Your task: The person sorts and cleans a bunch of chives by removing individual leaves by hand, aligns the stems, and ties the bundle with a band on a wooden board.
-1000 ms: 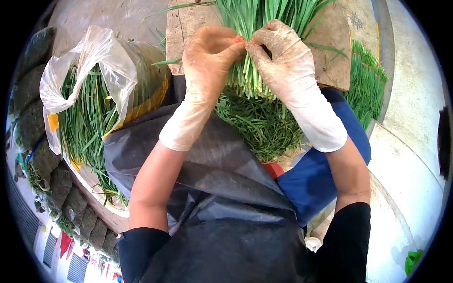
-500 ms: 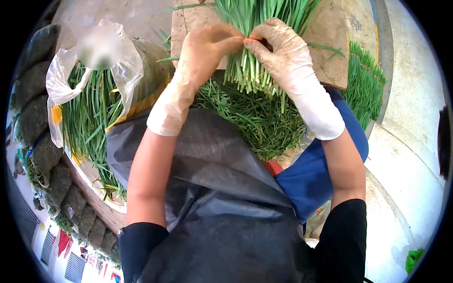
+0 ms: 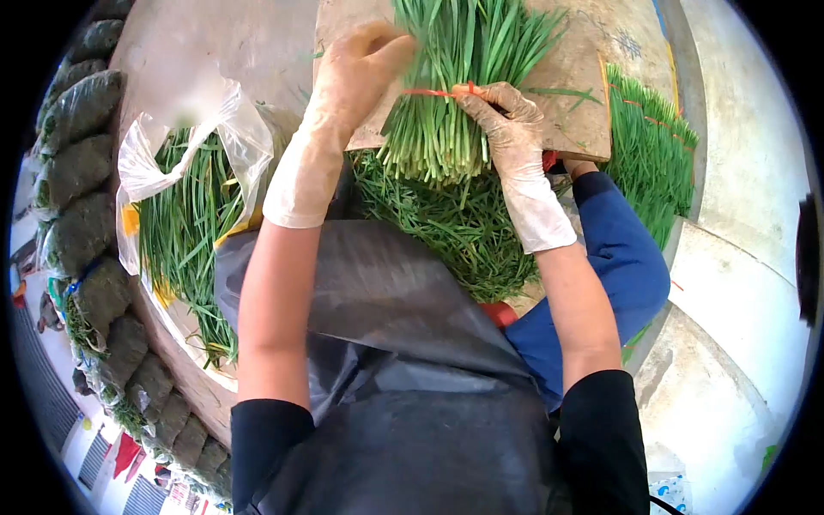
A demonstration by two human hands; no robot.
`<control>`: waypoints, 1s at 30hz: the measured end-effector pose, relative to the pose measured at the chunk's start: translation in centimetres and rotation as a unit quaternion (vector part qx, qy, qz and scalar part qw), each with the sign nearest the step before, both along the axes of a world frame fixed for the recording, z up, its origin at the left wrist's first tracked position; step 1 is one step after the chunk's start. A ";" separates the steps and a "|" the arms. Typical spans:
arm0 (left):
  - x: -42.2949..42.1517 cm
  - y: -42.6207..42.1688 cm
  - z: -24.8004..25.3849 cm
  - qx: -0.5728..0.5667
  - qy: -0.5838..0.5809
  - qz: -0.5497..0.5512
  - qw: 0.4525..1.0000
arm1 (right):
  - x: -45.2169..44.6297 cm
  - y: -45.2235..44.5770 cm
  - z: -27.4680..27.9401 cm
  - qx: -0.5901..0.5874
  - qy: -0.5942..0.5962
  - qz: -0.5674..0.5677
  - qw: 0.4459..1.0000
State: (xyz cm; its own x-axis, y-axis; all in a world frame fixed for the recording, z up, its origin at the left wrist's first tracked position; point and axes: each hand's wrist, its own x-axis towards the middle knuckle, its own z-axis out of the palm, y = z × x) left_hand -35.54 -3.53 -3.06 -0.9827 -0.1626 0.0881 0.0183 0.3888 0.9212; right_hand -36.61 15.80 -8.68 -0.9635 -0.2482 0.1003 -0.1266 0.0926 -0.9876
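A bunch of garlic chives (image 3: 433,142) lies on a wooden board (image 3: 558,120), its pale cut ends toward me. A thin red tie (image 3: 429,92) runs across the stems. My right hand (image 3: 508,120), in a soiled whitish glove, is closed with thumb and fingertips on this tie at the bunch's right side. To the upper left of the stems is my gloved left hand (image 3: 360,69), raised and slightly blurred, its fingers curled together. Whatever it pinches, if anything, I cannot make out.
Loose green leaves (image 3: 446,223) are heaped below the board. At left, a clear plastic bag (image 3: 249,146) stands around more chives (image 3: 189,232). Tied chive bunches (image 3: 648,146) lie at right. Dark wrapped bundles (image 3: 81,159) line the far left. A dark apron (image 3: 403,343) covers my lap.
My hands were together at the tie; now the left has moved away up and left, while the right is a little lower. The red tie shows across the stems.
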 end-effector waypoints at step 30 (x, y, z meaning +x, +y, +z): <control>7.8 4.7 1.5 -0.198 0.029 -0.018 0.980 | 1.2 3.6 -3.7 -0.328 -0.248 -0.092 0.907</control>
